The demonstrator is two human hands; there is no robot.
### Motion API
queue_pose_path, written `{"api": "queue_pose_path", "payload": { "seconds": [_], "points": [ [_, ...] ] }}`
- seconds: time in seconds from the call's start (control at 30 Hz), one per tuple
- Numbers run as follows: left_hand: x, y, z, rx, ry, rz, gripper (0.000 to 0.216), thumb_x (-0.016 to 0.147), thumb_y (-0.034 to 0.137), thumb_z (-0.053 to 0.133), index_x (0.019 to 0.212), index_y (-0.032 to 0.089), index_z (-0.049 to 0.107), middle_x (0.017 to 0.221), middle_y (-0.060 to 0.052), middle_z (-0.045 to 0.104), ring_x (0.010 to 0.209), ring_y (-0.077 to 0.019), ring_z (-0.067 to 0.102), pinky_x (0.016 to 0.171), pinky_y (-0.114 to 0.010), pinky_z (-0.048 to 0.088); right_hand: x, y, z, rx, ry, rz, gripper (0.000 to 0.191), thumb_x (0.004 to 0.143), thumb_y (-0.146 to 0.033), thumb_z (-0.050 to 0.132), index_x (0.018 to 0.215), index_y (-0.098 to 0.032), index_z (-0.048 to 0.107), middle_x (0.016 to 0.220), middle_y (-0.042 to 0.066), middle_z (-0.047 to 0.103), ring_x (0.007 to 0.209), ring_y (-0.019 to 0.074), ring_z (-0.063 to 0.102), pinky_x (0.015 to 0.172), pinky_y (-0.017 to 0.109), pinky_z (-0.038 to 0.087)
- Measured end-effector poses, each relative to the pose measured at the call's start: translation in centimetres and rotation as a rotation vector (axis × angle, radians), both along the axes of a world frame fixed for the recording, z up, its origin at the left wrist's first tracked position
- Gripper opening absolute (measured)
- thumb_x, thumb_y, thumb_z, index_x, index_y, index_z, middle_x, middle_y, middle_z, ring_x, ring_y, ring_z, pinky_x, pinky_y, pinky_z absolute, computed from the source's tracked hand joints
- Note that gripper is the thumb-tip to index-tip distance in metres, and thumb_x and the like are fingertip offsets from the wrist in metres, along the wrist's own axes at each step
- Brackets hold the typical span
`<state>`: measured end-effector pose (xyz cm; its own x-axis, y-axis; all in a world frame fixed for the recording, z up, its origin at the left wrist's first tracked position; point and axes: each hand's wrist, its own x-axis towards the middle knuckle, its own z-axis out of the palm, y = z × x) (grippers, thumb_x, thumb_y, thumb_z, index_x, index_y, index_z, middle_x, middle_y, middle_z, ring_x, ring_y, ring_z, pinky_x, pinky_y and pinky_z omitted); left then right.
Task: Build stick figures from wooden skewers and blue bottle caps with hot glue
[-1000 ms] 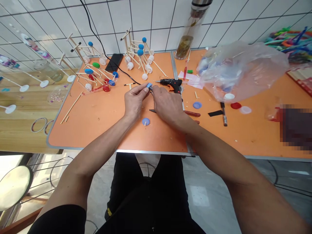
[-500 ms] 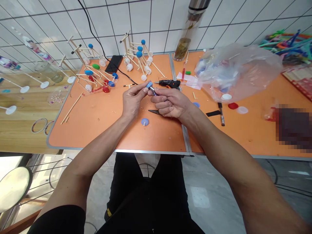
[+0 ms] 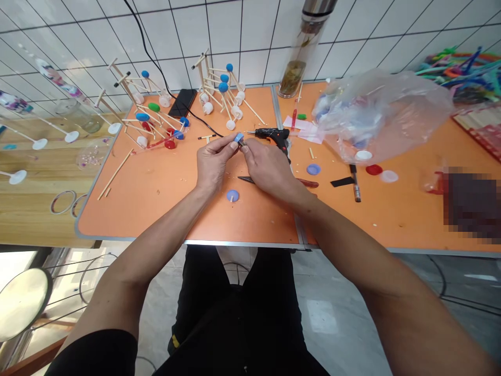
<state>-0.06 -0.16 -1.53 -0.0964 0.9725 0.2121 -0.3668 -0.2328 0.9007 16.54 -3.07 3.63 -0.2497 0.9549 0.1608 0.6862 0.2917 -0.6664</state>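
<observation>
My left hand [image 3: 211, 163] is closed, pinching a small blue cap [image 3: 238, 137] between thumb and fingertips above the orange table. Right against the cap, my right hand [image 3: 270, 166] is closed on a slim metal-tipped tool [image 3: 241, 142]; its grip hides most of it, so its kind is unclear. Beneath the right hand lies a tool with a dark pointed tip [image 3: 246, 179] and a red handle [image 3: 309, 183], partly covered. A blue disc [image 3: 233, 196] with a short stick stub rests nearer me. Just beyond the right hand is a black glue gun [image 3: 274, 136].
Stick frames with coloured caps [image 3: 151, 117] and another such frame [image 3: 223, 89] stand at the back. Nearby are a phone [image 3: 183, 103], a glass bottle [image 3: 293, 78], a clear plastic bag [image 3: 395, 115] and a marker [image 3: 356, 190]. A black cable crosses the table.
My right hand has turned over, back of the hand upward, and its fingertips are closer to the cap. The red handle and a blue disc at right are now uncovered. My left hand stays almost still.
</observation>
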Motion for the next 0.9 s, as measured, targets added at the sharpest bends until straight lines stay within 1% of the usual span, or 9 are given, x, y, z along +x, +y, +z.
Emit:
{"api": "queue_pose_path", "payload": {
  "seconds": [0.07,0.13,0.33,0.47,0.57,0.67,0.73,0.8,0.9],
  "points": [
    [0.0,0.0,-0.2,-0.034,-0.002,0.018,0.024,0.082,0.033,0.106,0.102,0.027,0.095,0.111,-0.006,0.091,0.111,-0.028,0.088,0.116,-0.051,0.066,-0.3,-0.4,0.0,0.138,-0.253,-0.07,0.038,0.12,-0.039,0.037,0.124,-0.021,0.07,0.11,0.016,0.079,0.096,0.0321,0.07,0.079,0.039,0.046],
    [0.1,0.1,-0.4,-0.067,-0.007,0.026,0.022,0.083,0.031,0.105,0.101,0.027,0.094,0.111,-0.006,0.091,0.114,-0.0286,0.087,0.118,-0.051,0.065,-0.5,-0.7,-0.1,0.189,-0.372,-0.103,0.042,0.12,-0.037,0.034,0.13,-0.02,0.072,0.116,0.018,0.082,0.1,0.0344,0.073,0.081,0.04,0.047],
    [0.2,0.3,-0.7,-0.108,-0.04,0.007,0.021,0.083,0.029,0.104,0.102,0.027,0.094,0.109,-0.004,0.091,0.114,-0.0262,0.087,0.12,-0.051,0.066,-0.8,-0.7,-0.6,0.285,-0.482,-0.089,0.047,0.116,-0.02,0.031,0.136,-0.017,0.073,0.118,0.022,0.08,0.11,0.036,0.075,0.089,0.045,0.048],
    [0.4,0.1,-0.4,-0.094,-0.043,0.006,0.022,0.083,0.032,0.105,0.101,0.028,0.094,0.108,-0.003,0.091,0.113,-0.0257,0.087,0.118,-0.05,0.067,-0.9,-1.1,0.0,0.231,-0.452,-0.128,0.045,0.117,-0.025,0.033,0.133,-0.016,0.074,0.116,0.023,0.08,0.106,0.0378,0.075,0.087,0.046,0.048],
    [0.6,-0.2,-0.1,-0.074,-0.027,-0.003,0.026,0.081,0.036,0.106,0.101,0.028,0.094,0.109,-0.004,0.091,0.117,-0.0275,0.087,0.119,-0.05,0.066,-0.6,-1.0,0.7,0.122,-0.286,-0.146,0.039,0.118,-0.037,0.04,0.12,-0.019,0.074,0.106,0.019,0.079,0.099,0.0357,0.072,0.083,0.043,0.048],
    [0.5,-0.3,0.2,-0.044,-0.006,-0.022,0.026,0.08,0.037,0.107,0.101,0.027,0.094,0.106,-0.004,0.091,0.118,-0.0289,0.086,0.119,-0.051,0.066,0.1,-0.2,0.9,-0.021,0.11,-0.031,0.031,0.115,-0.042,0.051,0.098,-0.023,0.07,0.086,0.008,0.068,0.081,0.0244,0.062,0.07,0.034,0.045],
    [0.5,-0.2,0.2,-0.021,0.015,-0.017,0.025,0.081,0.036,0.107,0.101,0.027,0.094,0.102,-0.004,0.09,0.119,-0.0296,0.086,0.119,-0.052,0.064,0.7,0.5,0.9,-0.255,0.46,0.062,0.03,0.111,-0.047,0.059,0.094,-0.024,0.066,0.068,-0.002,0.049,0.06,0.016,0.045,0.055,0.027,0.035],
    [0.4,-0.1,0.3,0.006,0.03,-0.002,0.024,0.081,0.037,0.106,0.101,0.028,0.095,0.103,-0.004,0.09,0.121,-0.0301,0.085,0.121,-0.052,0.063,1.3,1.0,1.2,-0.562,0.744,0.165,0.027,0.108,-0.048,0.065,0.097,-0.024,0.064,0.061,-0.01,0.032,0.049,0.0105,0.024,0.046,0.023,0.022],
    [0.2,0.1,0.4,0.052,0.035,-0.018,0.028,0.08,0.042,0.106,0.103,0.03,0.095,0.113,-0.004,0.091,0.125,-0.0304,0.084,0.12,-0.05,0.063,1.9,1.3,1.9,-0.882,0.933,0.306,0.018,0.11,-0.04,0.063,0.102,-0.024,0.06,0.058,-0.014,0.025,0.045,0.0075,0.01,0.042,0.019,0.015]
  ]
}}
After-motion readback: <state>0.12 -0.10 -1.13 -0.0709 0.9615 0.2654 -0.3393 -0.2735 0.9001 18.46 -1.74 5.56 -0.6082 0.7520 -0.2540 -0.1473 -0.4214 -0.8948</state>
